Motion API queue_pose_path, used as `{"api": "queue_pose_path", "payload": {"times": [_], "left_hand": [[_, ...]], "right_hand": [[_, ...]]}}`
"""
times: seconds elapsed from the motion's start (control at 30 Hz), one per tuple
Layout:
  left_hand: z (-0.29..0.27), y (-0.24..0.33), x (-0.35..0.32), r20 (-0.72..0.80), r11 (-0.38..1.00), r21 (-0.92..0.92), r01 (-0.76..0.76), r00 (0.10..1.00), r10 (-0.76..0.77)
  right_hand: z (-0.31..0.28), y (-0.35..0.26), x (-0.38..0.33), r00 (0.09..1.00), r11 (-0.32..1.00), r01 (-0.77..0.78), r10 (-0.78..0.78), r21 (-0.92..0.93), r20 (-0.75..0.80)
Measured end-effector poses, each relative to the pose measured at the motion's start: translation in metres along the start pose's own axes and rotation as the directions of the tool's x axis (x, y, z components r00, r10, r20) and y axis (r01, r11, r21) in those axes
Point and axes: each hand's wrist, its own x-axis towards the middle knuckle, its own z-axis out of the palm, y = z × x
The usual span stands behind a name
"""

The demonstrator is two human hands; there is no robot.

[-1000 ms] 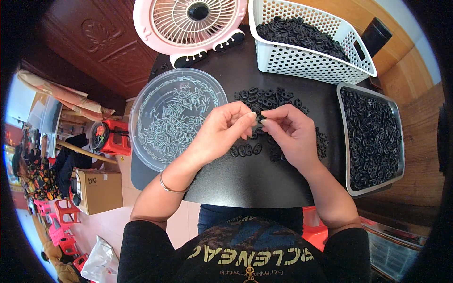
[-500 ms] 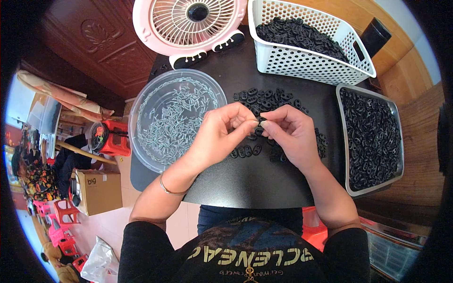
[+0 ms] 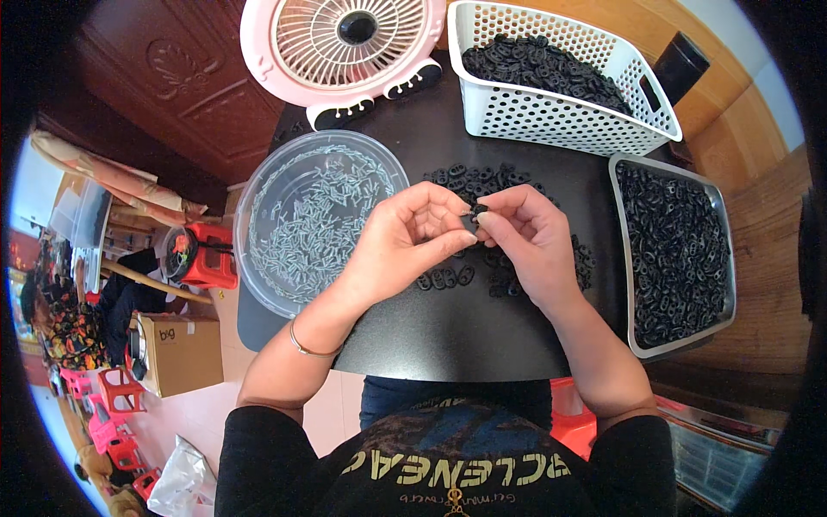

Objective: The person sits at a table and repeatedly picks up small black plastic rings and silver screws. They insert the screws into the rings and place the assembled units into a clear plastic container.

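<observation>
Found pinched between thumb and forefinger of the right hand (image 3: 538, 246): one small black part (image 3: 477, 208), raised above the middle of the black table (image 3: 448, 345). Lying just left of the right fingertips, nearer to that hand. Long axis not confirmed; partly covered. Across from it, left hand (image 3: 392, 246), with thumb parted from forefinger and forefinger tip close beside the part; unable to tell whether gripping anything. Noted beyond the fingers: loose black pieces (image 3: 478, 178). At the left edge, clear tub (image 3: 245, 215) of metallic pins (image 3: 323, 224). Along the right edge, metal tray (image 3: 624, 258), filled with black pieces. At the far right corner, white basket (image 3: 551, 121); far left, pink fan (image 3: 357, 28).
</observation>
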Motion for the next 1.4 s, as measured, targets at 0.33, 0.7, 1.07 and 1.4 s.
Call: {"api": "queue_pose_path", "payload": {"times": [0.33,0.7,1.07,1.4], "left_hand": [[0.004,0.002,0.000,-0.015,0.999,-0.037,0.033,0.999,-0.034],[0.002,0.000,0.000,-0.067,0.999,-0.013,0.032,0.997,-0.033],[0.002,-0.001,0.000,-0.115,0.997,0.069,0.026,0.993,-0.018],[-0.001,0.011,0.002,0.027,0.769,0.622,-0.150,0.985,0.170]], "right_hand": [[0.002,0.001,0.000,0.999,0.999,0.040,-0.040,0.002,0.007],[0.004,0.004,-0.002,0.997,0.997,0.076,-0.076,-0.034,0.025],[0.006,0.001,-0.003,0.996,0.989,0.088,-0.089,-0.122,0.000],[-0.008,-0.008,0.003,0.997,0.996,0.008,-0.014,-0.092,-0.073]]}}
